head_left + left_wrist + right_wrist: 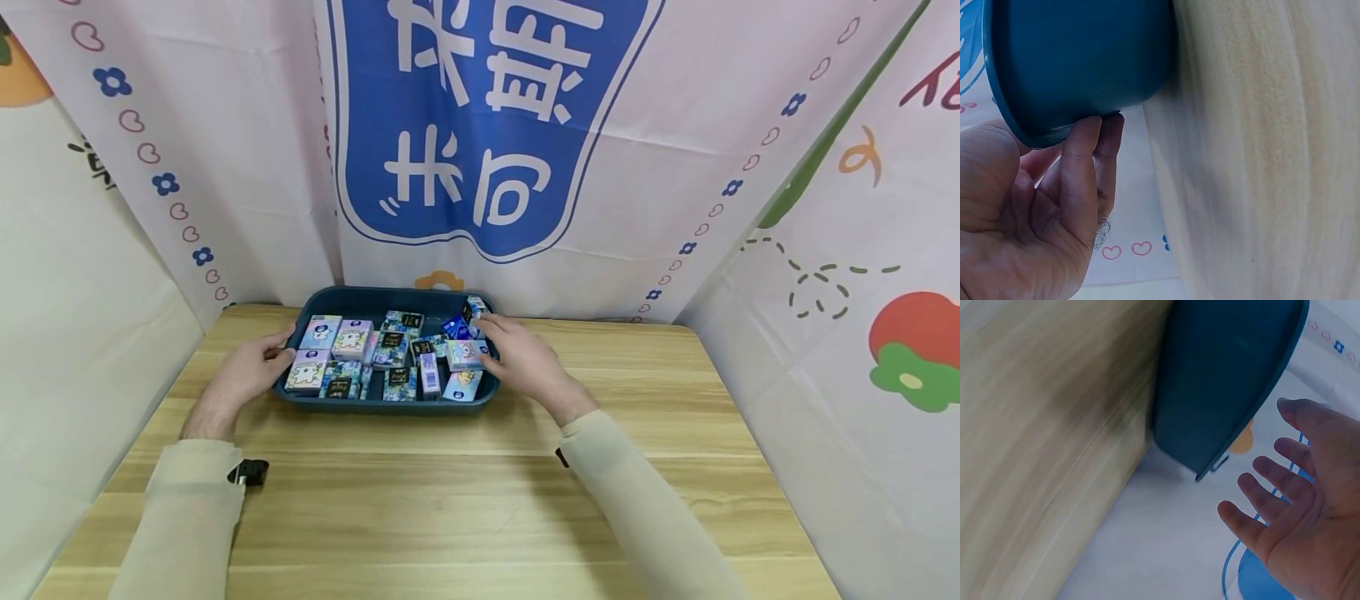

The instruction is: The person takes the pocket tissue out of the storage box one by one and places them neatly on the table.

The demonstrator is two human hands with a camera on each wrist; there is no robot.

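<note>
A dark teal plastic tray stands at the back of the wooden table, filled with small printed boxes. My left hand holds its left end; in the left wrist view two fingertips press the outer wall just under the rim. Over the right end reaches my right hand, fingers spread and slightly bent, with nothing gripped. Its fingertips overlap the rim, near a small upright box and a pastel box. The right wrist view shows that hand's fingers apart beside the tray wall.
Pastel boxes and dark floral boxes lie in the tray, some stacked. A blue packet is among them at the right. A printed white curtain hangs right behind the table and along both sides.
</note>
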